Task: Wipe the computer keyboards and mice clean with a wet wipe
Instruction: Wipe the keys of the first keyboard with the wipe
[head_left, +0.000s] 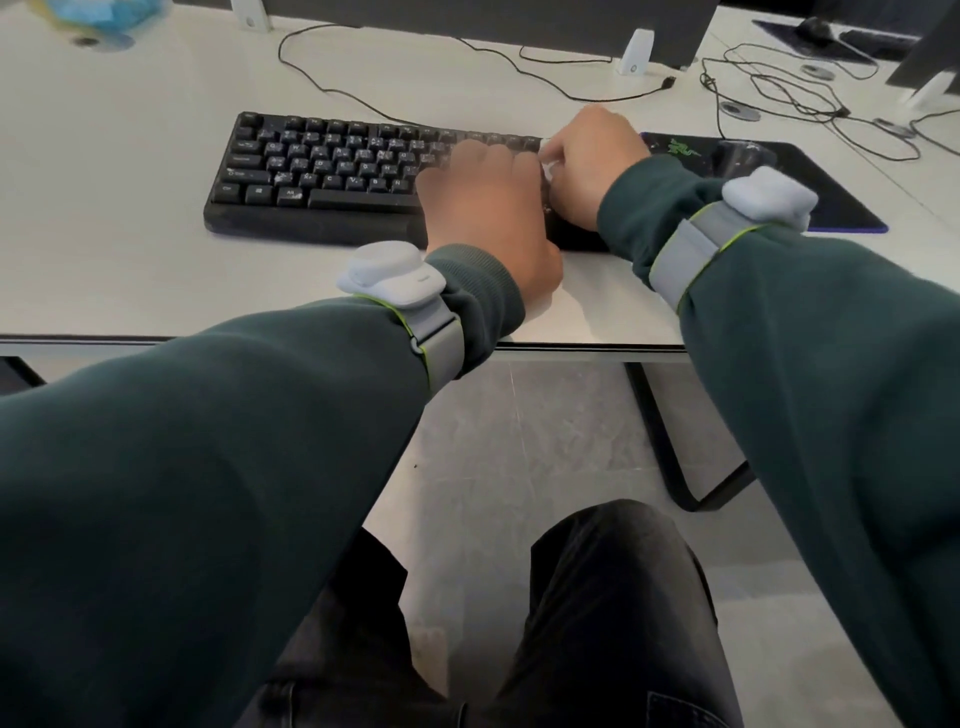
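Two hands, left hand (485, 208), right hand (592, 156), wet wipe (546, 167) between, on keyboard (322, 171)

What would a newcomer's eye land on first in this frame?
Both hands, left hand and right hand, bunched over the right end of the black keyboard mid-desk, a bit of white wipe showing between them. Next, the pale sensor bands strapped over both dark green sleeves, and the mouse on its mat at right.

White desk (130, 156), grey tiled floor (519, 441)
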